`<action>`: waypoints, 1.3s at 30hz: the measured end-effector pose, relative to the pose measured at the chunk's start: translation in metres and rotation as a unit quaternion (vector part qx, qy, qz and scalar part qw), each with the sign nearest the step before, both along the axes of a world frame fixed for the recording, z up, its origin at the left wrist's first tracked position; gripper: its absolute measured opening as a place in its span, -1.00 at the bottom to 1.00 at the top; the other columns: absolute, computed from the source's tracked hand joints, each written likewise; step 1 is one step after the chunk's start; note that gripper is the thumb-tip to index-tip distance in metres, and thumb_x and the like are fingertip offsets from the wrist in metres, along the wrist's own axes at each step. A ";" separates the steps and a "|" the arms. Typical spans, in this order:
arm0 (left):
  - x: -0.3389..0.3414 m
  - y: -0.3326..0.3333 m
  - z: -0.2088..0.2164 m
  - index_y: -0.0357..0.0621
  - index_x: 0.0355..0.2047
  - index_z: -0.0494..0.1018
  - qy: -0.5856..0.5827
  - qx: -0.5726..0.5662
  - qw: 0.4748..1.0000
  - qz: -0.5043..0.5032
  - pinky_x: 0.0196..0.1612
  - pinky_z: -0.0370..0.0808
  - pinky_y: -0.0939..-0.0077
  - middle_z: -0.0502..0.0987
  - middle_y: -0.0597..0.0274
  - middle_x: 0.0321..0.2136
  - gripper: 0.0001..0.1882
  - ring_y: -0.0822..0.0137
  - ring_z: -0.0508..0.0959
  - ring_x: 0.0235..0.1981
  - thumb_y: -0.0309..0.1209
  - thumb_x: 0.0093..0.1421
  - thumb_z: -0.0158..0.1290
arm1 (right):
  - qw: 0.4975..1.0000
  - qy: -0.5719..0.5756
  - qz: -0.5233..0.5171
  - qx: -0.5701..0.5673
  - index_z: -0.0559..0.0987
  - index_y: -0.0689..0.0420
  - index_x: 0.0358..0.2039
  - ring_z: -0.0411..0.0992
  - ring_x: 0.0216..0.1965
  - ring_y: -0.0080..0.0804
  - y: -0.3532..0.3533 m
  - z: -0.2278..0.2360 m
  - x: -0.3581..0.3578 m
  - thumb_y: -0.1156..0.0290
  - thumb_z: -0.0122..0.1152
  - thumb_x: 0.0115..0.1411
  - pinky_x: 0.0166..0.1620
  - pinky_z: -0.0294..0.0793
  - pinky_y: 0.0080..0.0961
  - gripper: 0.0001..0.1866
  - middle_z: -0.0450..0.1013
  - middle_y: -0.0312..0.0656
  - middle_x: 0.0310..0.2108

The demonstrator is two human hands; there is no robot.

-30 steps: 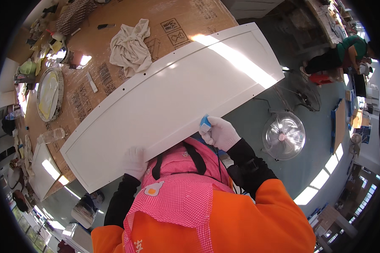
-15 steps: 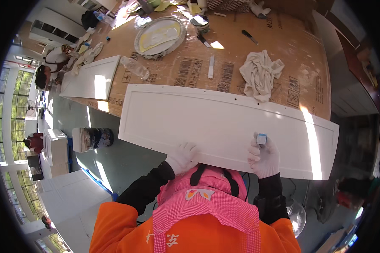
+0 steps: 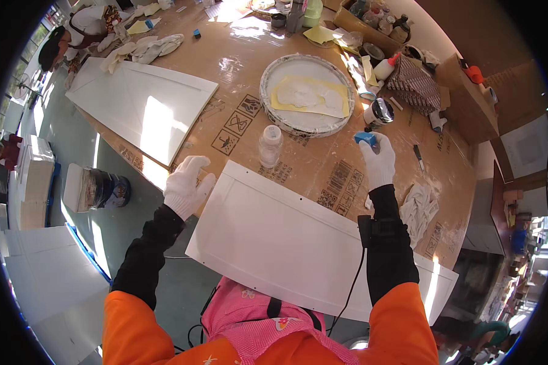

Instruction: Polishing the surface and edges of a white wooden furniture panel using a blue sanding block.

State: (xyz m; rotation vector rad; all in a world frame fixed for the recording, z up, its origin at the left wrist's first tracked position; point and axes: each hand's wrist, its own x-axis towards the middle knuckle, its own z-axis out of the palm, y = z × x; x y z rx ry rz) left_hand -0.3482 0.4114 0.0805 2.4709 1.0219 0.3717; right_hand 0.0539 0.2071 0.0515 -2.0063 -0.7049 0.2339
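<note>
Gripping a blue block (image 3: 364, 138) between thumb and fingers, the right hand (image 3: 381, 161) is hovering past the far edge of the white panel (image 3: 280, 234). The left hand (image 3: 187, 185) is holding its fingers loosely apart, empty, beside the panel's left end; whether it is touching the panel, I cannot tell. Handling this well is probably calling for a light, even pinch, with the black cable (image 3: 354, 284), now hanging over the panel, being held clear of its face.

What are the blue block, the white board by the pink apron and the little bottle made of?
Blue block: maybe foam or sponge; its dull face suggests that, but it's small.
White board: perhaps painted wood, from its smooth, white face.
Little bottle: likely clear plastic, possibly glass, being glossy and see-through.
</note>
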 end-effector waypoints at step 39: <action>0.197 0.132 -0.100 0.07 -0.07 0.52 -0.043 0.162 0.955 -0.244 0.12 0.48 0.18 0.49 0.36 0.09 -0.64 0.13 0.43 0.11 -0.38 0.08 0.22 | 0.945 -0.177 -0.038 -0.273 0.62 0.20 -0.21 0.59 -0.19 -0.02 0.147 -0.057 0.052 0.28 0.42 0.10 -0.06 0.54 -0.23 -0.68 0.60 0.03 -0.25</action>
